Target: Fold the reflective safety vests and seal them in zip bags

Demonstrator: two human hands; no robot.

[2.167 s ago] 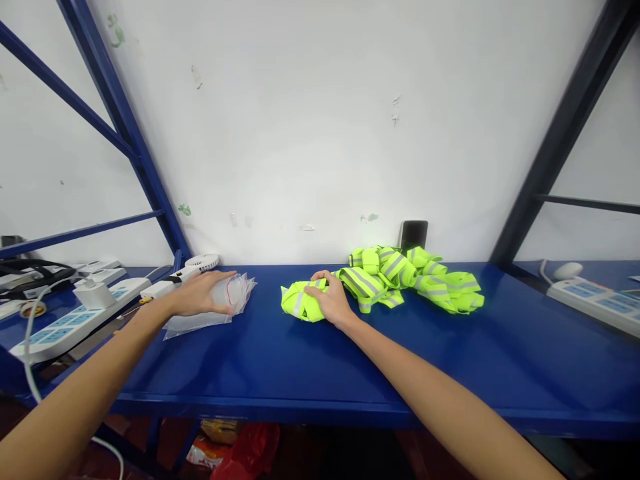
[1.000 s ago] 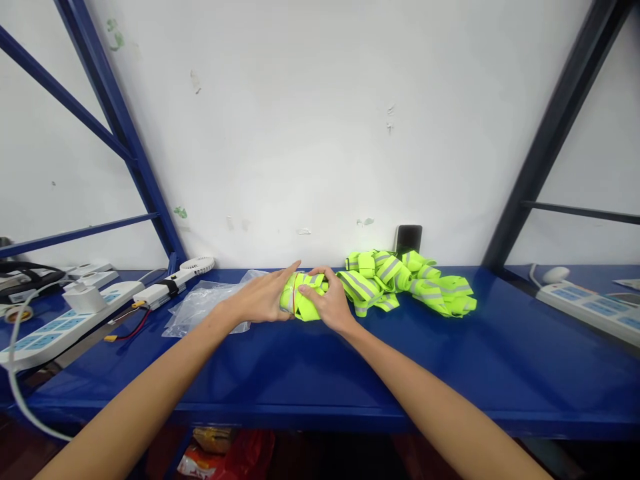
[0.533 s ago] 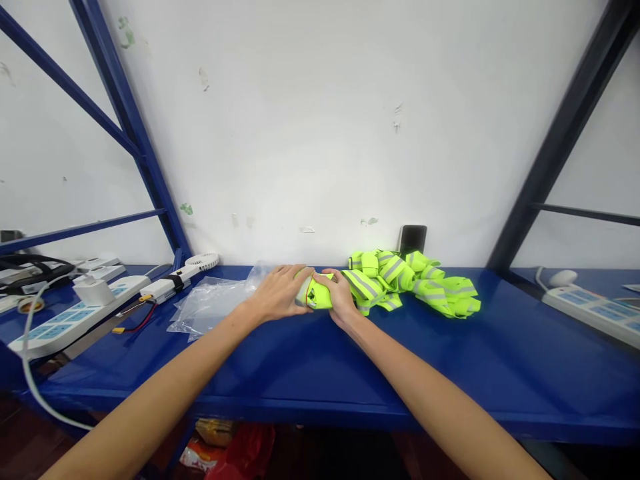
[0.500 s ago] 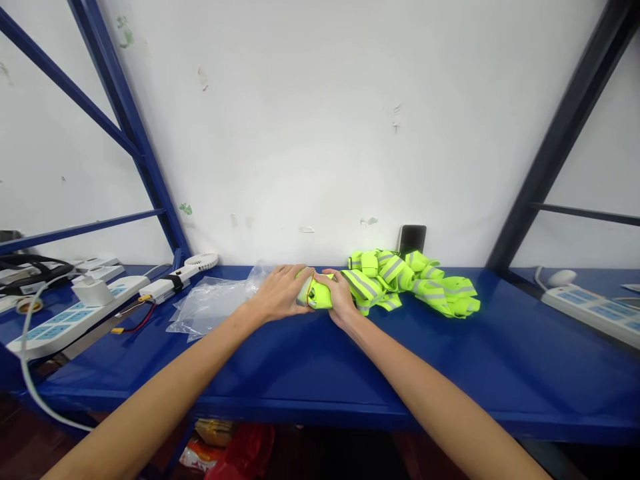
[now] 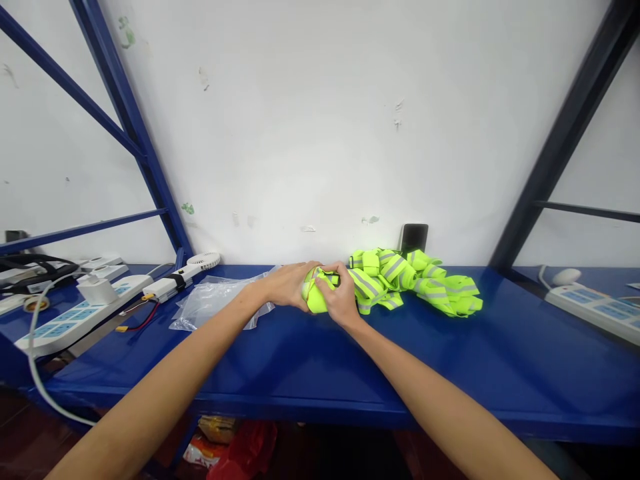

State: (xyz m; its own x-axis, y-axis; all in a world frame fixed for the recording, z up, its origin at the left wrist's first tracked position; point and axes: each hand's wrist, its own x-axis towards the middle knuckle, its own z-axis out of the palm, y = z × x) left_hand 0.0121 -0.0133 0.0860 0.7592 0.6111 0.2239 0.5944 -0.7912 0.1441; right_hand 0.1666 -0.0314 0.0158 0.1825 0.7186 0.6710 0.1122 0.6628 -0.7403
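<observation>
Between my hands is a rolled fluorescent yellow reflective strap [image 5: 316, 299], bundled up tight, just above the blue table. My left hand [image 5: 290, 285] wraps around its left side. The fingers of my right hand [image 5: 343, 297] are closed on its right side, with the thumb pressing on the front. Just right of my right hand lies a loose heap of the same yellow straps [image 5: 400, 277] with silver-grey stripes. Clear plastic bags [image 5: 213, 303] lie flat on the left, partly under my left forearm.
A dark phone-like device [image 5: 414, 238] leans on the wall behind the heap. To the left are a small white fan [image 5: 203, 260], a power strip [image 5: 85, 313] and a red-black lead [image 5: 143, 319]. Another power strip [image 5: 595, 310] lies far right. Blue frame posts flank the table [image 5: 320, 373].
The bundle has turned in my hands, and its orange-red band shows less. My right thumb has shifted onto its front. The heap and the bags stay put.
</observation>
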